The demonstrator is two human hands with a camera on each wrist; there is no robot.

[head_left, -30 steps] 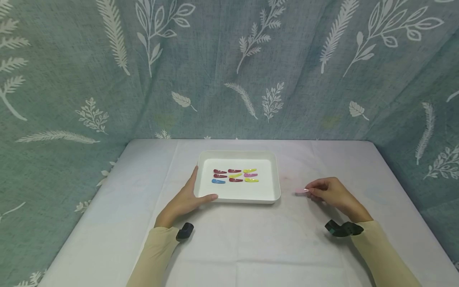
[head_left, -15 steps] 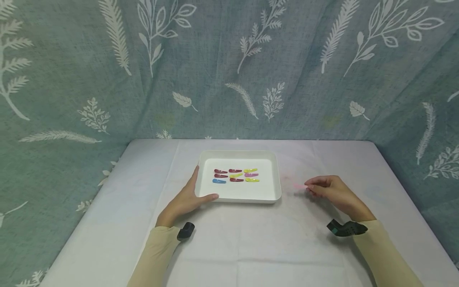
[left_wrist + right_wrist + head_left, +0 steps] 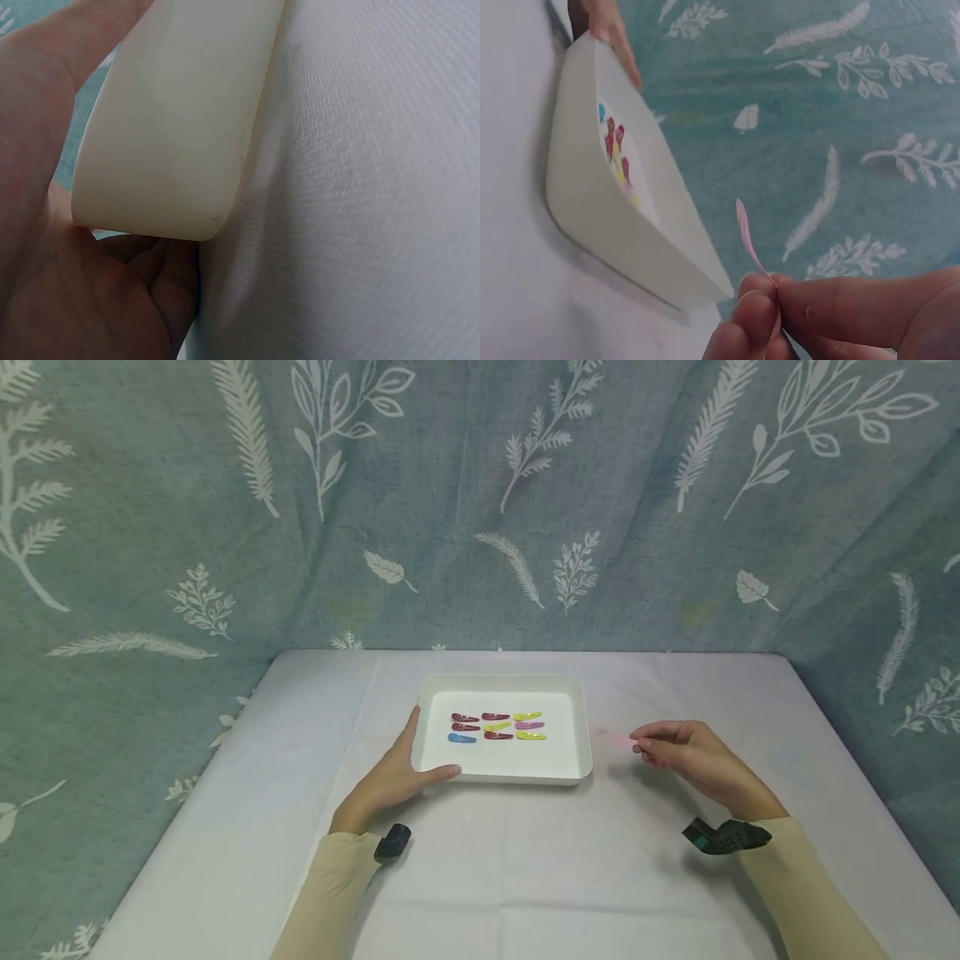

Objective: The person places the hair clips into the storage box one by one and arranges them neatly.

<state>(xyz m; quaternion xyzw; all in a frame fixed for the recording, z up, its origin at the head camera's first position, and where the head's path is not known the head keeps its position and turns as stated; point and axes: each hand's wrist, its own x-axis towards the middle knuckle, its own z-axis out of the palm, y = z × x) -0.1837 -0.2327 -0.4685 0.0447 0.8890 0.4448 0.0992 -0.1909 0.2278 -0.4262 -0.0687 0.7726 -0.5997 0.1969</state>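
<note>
A white rectangular tray (image 3: 502, 766) stands on the table, and my left hand (image 3: 388, 783) holds it by the near left corner. The thumb lies on the front rim while the fingers run along the left side. Inside the tray, snap hair clips lie in three short columns: several dark red, three yellow, one purple-pink (image 3: 529, 725) and one blue (image 3: 462, 738). To the right of the tray, my right hand (image 3: 690, 760) pinches a light pink hair clip (image 3: 744, 231) by one end between thumb and fingertips. This clip is above the cloth, its free end pointing towards the tray.
A white cloth (image 3: 600, 868) covers the table, with faint pinkish marks right of the tray. Behind and at both sides hangs a blue-green curtain (image 3: 450, 468) with white leaf patterns. Dark wrist-worn cameras (image 3: 726, 837) sit on both forearms.
My right hand has risen a little from the cloth and shifted slightly left, taking the pink hair clip with it. The left hand stays on the tray, and the clips inside are unmoved.
</note>
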